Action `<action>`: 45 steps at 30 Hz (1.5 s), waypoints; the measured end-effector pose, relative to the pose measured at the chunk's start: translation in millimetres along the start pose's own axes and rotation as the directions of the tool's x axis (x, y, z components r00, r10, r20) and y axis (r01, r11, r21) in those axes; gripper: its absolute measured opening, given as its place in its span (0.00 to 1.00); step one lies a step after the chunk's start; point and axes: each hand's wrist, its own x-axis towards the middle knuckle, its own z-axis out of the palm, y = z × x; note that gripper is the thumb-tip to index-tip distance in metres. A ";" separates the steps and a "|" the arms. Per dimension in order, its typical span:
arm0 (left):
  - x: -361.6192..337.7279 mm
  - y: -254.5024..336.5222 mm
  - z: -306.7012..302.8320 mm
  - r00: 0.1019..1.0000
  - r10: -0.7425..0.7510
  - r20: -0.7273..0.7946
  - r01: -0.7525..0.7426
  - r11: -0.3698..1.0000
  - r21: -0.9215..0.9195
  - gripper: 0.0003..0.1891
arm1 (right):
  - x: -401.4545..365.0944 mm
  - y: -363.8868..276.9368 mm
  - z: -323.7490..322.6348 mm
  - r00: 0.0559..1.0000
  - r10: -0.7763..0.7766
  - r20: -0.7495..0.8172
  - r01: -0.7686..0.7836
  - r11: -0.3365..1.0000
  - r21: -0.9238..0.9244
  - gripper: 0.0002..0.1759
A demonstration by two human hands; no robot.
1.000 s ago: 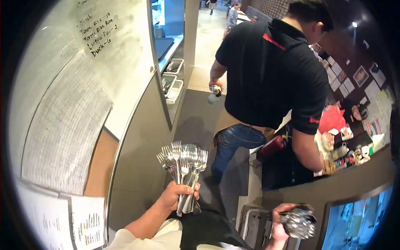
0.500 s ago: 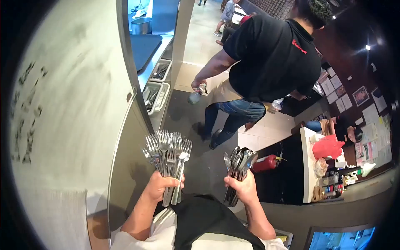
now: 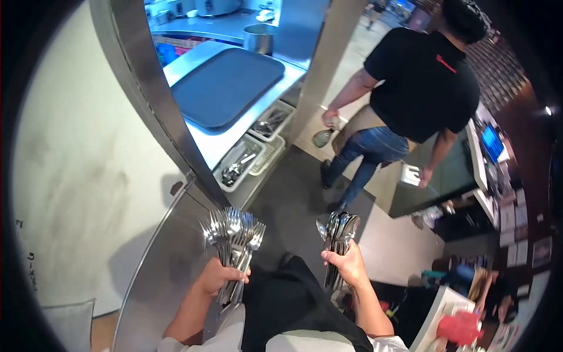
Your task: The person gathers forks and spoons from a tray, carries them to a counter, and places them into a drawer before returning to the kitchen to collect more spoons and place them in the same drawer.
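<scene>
My left hand (image 3: 220, 277) is wrapped round the handles of a bunch of forks (image 3: 233, 232), tines pointing up and away from me. To the right, my right hand (image 3: 346, 265) grips a bunch of spoons (image 3: 338, 227) with their bowls upward. The two bunches are held apart in front of a black apron (image 3: 293, 305). Beyond the forks, a white bin (image 3: 239, 166) with cutlery in it sits on a shelf below the counter, and a second cutlery bin (image 3: 273, 122) is behind it.
A blue-grey tray (image 3: 229, 88) lies on the metal counter at upper left. A person in a black shirt (image 3: 422, 88) walks ahead with items in both hands. A pale wall (image 3: 76, 164) and door frame stand left; a counter with a red bag (image 3: 460, 327) is lower right.
The view has turned left and come closer to the tray and cutlery bins. The person ahead has moved farther off. Both my hands still hold their bunches.
</scene>
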 end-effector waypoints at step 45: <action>169.4 -10.4 329.2 -0.183 -0.539 -0.822 -0.962 0.270 0.037 0.21 | 512.2 85.7 276.2 -0.336 0.100 0.937 0.933 -0.098 0.345 0.31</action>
